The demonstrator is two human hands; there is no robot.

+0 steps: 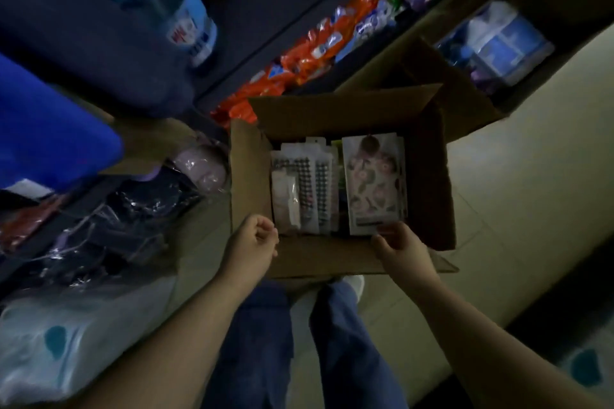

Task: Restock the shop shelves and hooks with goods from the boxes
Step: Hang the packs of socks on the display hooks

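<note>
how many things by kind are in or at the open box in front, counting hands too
cardboard box: 1
flowered card pack: 1, its near edge at the right hand's fingertips
beaded card pack: 1
pale wrapped pack: 1
hands: 2, left hand and right hand
total: 6
More packs may lie hidden beneath.

Matt brown cardboard box point(428, 176); glossy plastic-wrapped card packs point(373, 183) (shiny film) inside.
</note>
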